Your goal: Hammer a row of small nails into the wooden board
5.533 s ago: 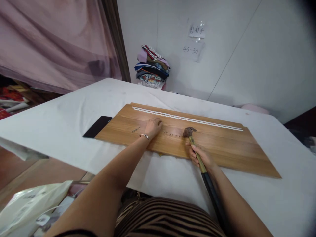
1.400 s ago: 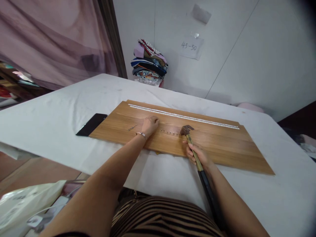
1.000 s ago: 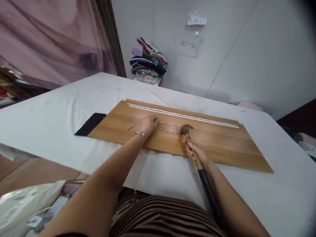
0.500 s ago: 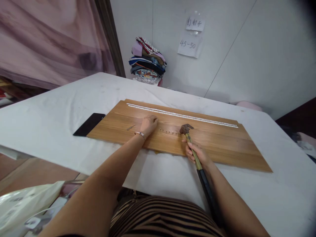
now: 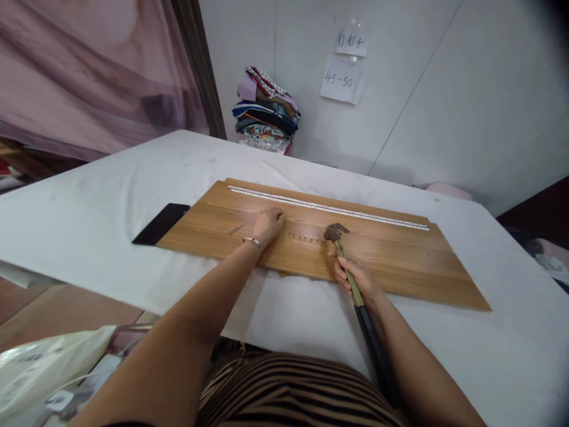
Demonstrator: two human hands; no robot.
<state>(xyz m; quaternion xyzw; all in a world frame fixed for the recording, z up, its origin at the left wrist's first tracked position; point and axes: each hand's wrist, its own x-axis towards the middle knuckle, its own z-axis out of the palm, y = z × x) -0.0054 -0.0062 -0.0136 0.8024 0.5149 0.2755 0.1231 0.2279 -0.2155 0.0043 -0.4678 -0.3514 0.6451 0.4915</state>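
A wide wooden board (image 5: 400, 261) lies before me. My right hand (image 5: 358, 277) is wrapped round the handle of a claw hammer (image 5: 336, 233), its rusty head just over the board. On the board's left half rests my left hand (image 5: 269, 224), fingers closed in a pinch; what they hold, if anything, is hidden. Between the hand and the hammer head, a row of several small nails (image 5: 305, 237) stands in the wood. Left of my left wrist lie a few loose nails (image 5: 235, 229).
Two white measuring strips (image 5: 329, 208) run along the board's far side. A black flat object (image 5: 162, 224) touches its left end. The board rests on a table with a white cover (image 5: 133, 172). Folded cloths (image 5: 267, 110) are stacked by the wall, below paper signs (image 5: 340, 80).
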